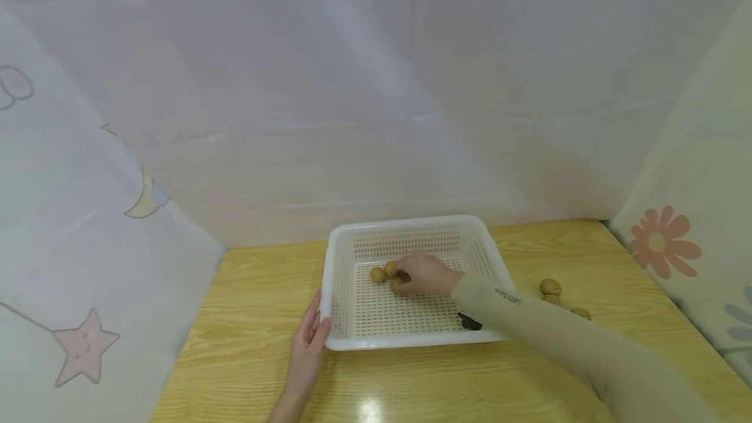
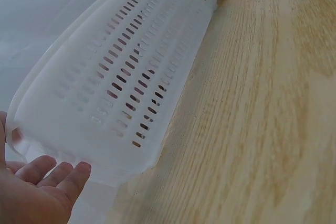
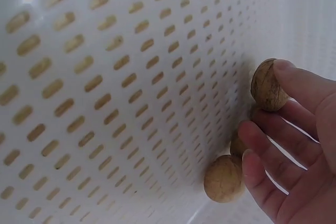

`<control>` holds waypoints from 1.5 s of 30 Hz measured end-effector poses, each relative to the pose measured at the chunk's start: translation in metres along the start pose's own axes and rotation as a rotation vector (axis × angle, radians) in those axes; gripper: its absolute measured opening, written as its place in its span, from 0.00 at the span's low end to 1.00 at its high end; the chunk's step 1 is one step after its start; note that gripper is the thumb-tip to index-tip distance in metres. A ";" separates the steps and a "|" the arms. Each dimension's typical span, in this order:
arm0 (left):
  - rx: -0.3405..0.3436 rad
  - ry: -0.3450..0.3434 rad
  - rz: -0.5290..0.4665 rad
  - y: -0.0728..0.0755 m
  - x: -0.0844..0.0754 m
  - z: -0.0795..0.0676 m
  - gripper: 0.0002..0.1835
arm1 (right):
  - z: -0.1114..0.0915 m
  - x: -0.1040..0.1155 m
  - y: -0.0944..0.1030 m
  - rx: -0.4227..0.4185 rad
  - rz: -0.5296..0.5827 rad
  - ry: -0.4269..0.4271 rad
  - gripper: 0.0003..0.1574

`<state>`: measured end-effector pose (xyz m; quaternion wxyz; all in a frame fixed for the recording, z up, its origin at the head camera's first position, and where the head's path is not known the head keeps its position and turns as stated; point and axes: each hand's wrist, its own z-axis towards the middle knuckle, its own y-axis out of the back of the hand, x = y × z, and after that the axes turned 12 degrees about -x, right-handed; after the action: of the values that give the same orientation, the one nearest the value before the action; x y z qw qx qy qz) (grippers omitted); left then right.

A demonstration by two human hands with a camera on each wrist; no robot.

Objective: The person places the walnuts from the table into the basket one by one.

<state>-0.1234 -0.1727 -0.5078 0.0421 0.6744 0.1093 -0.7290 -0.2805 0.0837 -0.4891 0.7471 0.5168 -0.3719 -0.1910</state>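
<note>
Plastic basket [image 1: 411, 341] (smooth); rough walnut [image 3: 266, 86]

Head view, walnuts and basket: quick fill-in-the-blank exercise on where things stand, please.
1. The right hand pinches a walnut between its fingers and ____.
2. In the head view, the left hand touches the white plastic basket's ____ side.
3. There, the walnuts on the wood-grain table lie to the basket's ____.

Missing words: thumb; left; right.
</note>
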 end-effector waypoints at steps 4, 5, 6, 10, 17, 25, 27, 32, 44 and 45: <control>-0.001 -0.008 0.000 0.000 0.000 0.001 0.30 | 0.001 -0.001 -0.005 -0.007 -0.007 0.023 0.08; 0.000 -0.010 -0.002 0.000 0.000 0.001 0.30 | 0.002 -0.001 -0.005 -0.009 -0.007 0.028 0.08; -0.001 -0.008 -0.003 0.000 0.000 0.001 0.30 | 0.002 -0.001 -0.005 -0.006 -0.011 0.026 0.08; 0.001 -0.002 -0.004 0.000 0.000 0.000 0.30 | 0.000 -0.001 0.000 0.017 0.034 -0.029 0.09; -0.005 0.000 0.010 -0.001 0.000 0.000 0.30 | -0.006 0.000 0.032 -0.005 0.101 -0.104 0.18; -0.019 0.001 0.031 -0.002 0.000 -0.001 0.31 | -0.025 -0.004 0.079 -0.076 0.085 -0.108 0.21; -0.023 0.005 0.036 -0.003 -0.001 -0.001 0.31 | -0.032 -0.007 0.088 -0.104 0.064 -0.087 0.20; -0.029 0.010 0.032 -0.002 -0.001 -0.002 0.29 | -0.055 -0.016 0.108 -0.145 0.066 -0.062 0.19; -0.015 -0.007 0.008 -0.002 -0.002 -0.002 0.29 | -0.130 -0.047 0.133 -0.195 0.080 -0.229 0.23; -0.010 -0.012 0.003 -0.002 -0.001 -0.002 0.29 | -0.137 -0.051 0.134 -0.198 0.069 -0.234 0.23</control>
<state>-0.1218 -0.1705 -0.5066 0.0473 0.6700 0.1115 -0.7324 -0.2232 0.2568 -0.4109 0.7521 0.4015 -0.4534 -0.2600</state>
